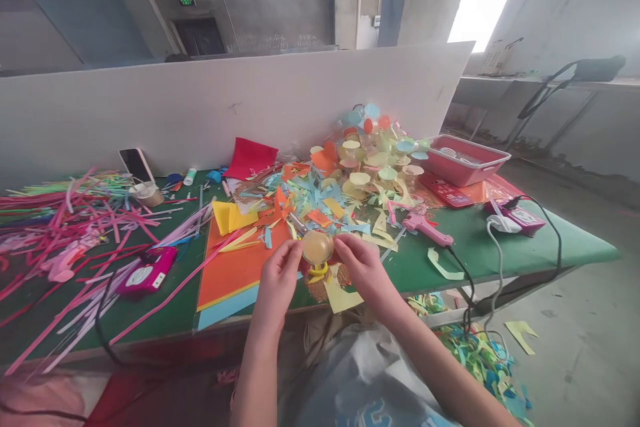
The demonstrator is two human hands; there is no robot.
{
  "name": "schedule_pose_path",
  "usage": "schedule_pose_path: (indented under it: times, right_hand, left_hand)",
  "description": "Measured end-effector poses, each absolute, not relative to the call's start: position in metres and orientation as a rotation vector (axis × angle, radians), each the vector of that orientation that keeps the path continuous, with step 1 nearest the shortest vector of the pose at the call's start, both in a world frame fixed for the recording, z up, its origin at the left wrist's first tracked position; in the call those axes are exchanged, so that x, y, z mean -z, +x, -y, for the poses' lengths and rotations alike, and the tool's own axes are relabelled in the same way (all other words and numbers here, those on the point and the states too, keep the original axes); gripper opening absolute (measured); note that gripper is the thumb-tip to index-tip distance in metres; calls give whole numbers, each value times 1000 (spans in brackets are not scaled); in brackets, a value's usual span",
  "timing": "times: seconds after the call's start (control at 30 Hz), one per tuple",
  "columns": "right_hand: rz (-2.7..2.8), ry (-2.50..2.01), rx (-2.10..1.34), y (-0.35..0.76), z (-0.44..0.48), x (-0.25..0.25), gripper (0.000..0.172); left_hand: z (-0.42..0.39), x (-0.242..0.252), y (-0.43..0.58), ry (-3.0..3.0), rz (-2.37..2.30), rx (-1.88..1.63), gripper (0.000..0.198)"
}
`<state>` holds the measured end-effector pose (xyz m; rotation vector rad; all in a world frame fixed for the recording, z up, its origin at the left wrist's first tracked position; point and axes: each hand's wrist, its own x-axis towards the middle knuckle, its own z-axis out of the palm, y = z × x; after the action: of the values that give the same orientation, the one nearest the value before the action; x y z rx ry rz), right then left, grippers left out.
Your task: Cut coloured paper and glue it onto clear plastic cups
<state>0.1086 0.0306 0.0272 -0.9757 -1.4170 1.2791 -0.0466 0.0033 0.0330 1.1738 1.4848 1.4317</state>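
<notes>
My left hand [281, 280] and my right hand [361, 270] meet over the table's front edge. Between their pinched fingertips is a round, pale-yellow disc [317, 247] with a shiny, clear-looking rim, held from both sides. Whether it is one piece or a paper circle on a small clear cup, I cannot tell. Just below it shows a curved yellow thing [318, 272], partly hidden. A cut pale-yellow paper scrap [341, 292] hangs over the edge beside my right hand. Orange paper sheets [225, 272] lie by my left hand.
Paper scraps [305, 190] and a pile of disc-topped pieces [360, 177] cover the middle. A pink glue gun [427, 228] trails a cable on the right, near a pink basket [465, 170]. Pink strips [90, 227], a magenta box [150, 271] and a phone [136, 165] lie left.
</notes>
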Motion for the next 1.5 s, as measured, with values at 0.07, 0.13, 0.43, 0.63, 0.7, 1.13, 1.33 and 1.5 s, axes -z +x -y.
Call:
schedule_pose_path:
  times: [0.07,0.13,0.43,0.63,0.7,1.13,1.33,1.5]
  right_hand:
    - [1464,-1014,-1209,105,-27,-26,37]
    - [1495,-1033,-1150,103,-24,-25,34]
    - [1575,-1007,-1155,103,-15,-32,31]
    - [1645,-1064,-1043,106,-13,-37,32]
    - [1645,-1078,-1019,108,-13,-39,32]
    - [1663,-1274,-559,162,-53,-36,26]
    - [1936,-1479,-333,184,-67,-17,25]
    - [2117,-1619,-313,180,-64,-10,26]
  left_hand:
    - [-3,-35,-58,1158,-1564,-1465,41]
    - [-3,-36,-73,1145,-1691,-1488,44]
    - [-5,-6,-137,1244,-2243,-1374,35]
    - [-14,5,-130,1396,-2332,-1300,25]
    - [-16,7,-126,1407,-2328,-1286,24]
    - [-14,19,-131,1478,-2361,-1291,23]
    - [-17,20,-127,1531,-2347,-1302,24]
    - [-17,19,-124,1563,-2350,-1299,24]
